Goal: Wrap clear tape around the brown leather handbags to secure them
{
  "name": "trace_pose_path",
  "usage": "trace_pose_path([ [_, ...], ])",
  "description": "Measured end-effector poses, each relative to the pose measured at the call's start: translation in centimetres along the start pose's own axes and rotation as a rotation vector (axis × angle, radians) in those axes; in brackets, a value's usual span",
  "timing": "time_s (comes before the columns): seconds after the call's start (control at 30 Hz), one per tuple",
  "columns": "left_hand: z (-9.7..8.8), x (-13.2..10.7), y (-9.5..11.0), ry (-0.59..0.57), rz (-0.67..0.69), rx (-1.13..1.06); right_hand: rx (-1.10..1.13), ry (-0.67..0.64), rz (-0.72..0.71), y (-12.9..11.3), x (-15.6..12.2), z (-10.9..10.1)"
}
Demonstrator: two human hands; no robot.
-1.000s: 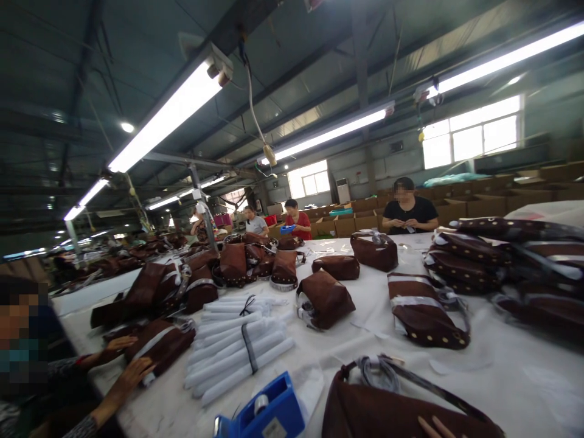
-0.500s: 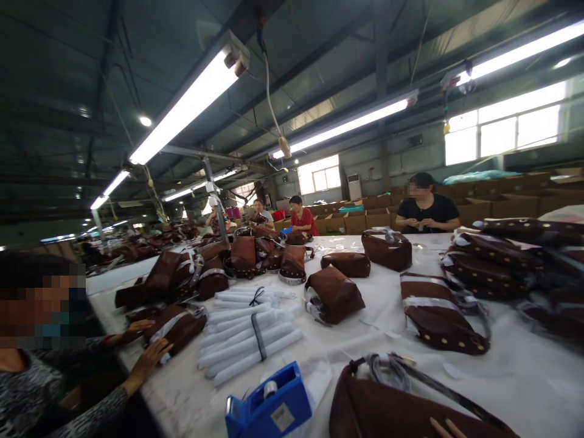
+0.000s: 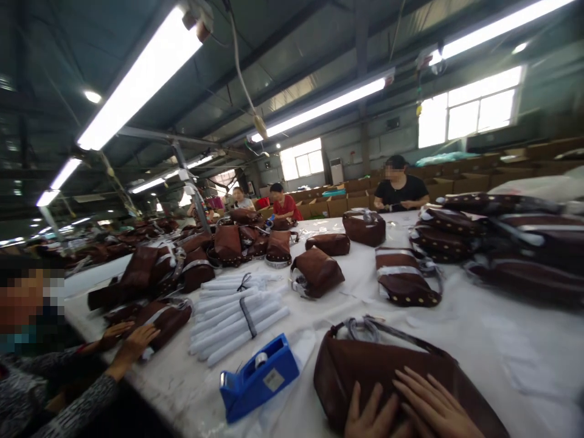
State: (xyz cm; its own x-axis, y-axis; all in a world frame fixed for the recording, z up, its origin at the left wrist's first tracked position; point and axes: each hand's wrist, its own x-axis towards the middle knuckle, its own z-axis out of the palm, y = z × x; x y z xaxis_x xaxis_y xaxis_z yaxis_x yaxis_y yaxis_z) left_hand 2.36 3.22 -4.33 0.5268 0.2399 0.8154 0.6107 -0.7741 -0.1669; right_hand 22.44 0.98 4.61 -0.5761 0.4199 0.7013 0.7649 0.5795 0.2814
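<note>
On table (image 3: 483,347): bag (image 3: 369,365), foremost; dispenser (image 3: 260,380), left of bag; rolls (image 3: 239,319), behind dispenser; bag pile (image 3: 524,274), right, farther back; boxes (image 3: 438,187), beyond table

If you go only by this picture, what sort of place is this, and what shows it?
Probably a bag factory's packing room: many similar brown bags lie across a white table, a blue tape dispenser stands near them, and cardboard boxes line the back.

Both hands now show on the nearest brown bag (image 3: 365,365), the left hand (image 3: 371,417) and right hand (image 3: 435,404) resting on its side with fingers extended, where earlier only a couple of fingertips showed; the view tips lower, bringing the whole blue tape dispenser (image 3: 258,383) into frame
</note>
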Motion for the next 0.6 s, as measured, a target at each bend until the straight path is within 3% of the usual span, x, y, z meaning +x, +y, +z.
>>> trace_pose_path([
  [0.1,-1.7,0.2,1.5,-0.058,-0.136,-0.025,0.100,-0.025,0.166,-2.7,-0.2,-4.7],
  [0.17,-3.5,0.8,1.1,-0.149,-0.120,-0.048,0.097,-0.066,0.256,-3.7,-1.4,-7.6],
  [0.37,-6.2,3.3,-0.8,-0.351,-0.096,-0.075,-0.129,-0.172,0.559,-3.0,-9.9,-15.1],
  [0.47,-6.9,4.1,-1.0,-0.402,-0.119,-0.099,-0.224,-0.259,0.653,-2.3,-14.2,-16.9],
  [0.6,-7.8,5.8,-1.9,-0.434,-0.192,-0.147,-0.266,-0.380,0.685,-1.9,-17.5,-16.8],
])
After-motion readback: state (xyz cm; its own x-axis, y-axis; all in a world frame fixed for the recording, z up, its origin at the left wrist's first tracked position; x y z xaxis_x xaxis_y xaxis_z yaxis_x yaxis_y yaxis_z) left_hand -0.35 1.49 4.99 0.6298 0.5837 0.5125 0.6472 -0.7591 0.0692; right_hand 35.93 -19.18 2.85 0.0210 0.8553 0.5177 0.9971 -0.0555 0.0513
